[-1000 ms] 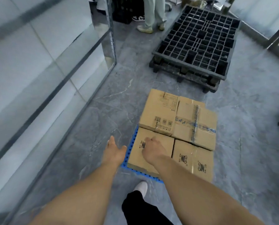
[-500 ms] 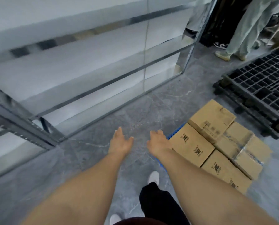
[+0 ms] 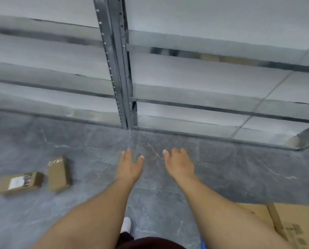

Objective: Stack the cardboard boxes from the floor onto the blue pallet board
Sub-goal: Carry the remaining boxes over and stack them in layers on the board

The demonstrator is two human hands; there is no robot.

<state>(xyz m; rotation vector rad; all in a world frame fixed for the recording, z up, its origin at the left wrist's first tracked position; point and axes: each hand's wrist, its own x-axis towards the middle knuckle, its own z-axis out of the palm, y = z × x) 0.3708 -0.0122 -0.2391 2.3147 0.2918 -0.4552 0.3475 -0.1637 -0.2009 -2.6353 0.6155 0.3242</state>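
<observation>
On the grey marbled floor point(image 3: 222, 173), well to the left of both hands, lie two small cardboard boxes. The left box point(image 3: 19, 183) lies flat with a white label on its top face, and the right box point(image 3: 59, 173) sits just beside it, turned so its long side runs away from the viewer; a narrow gap seems to separate them, though blur makes that hard to judge. Both arms reach forward over the floor. The left hand point(image 3: 130, 167) is empty, palm down, its fingers straight and close together with the thumb spread to the side. The right hand point(image 3: 179, 165) is also empty, its fingers loosely bent and relaxed, touching nothing. The two hands hang near each other above bare floor, apart from every box. At the lower right corner of the view a large cardboard box top point(image 3: 283, 220) shows, crossed by a strip of tape, with dark printing near its edge. Below it, by the right forearm, a small sliver of the blue pallet board point(image 3: 203, 246) peeks out. Along the far side of the floor stands a metal shelving rack point(image 3: 122, 72) with a perforated upright and pale shelves. A white shoe point(image 3: 126, 224) shows between the forearms.
</observation>
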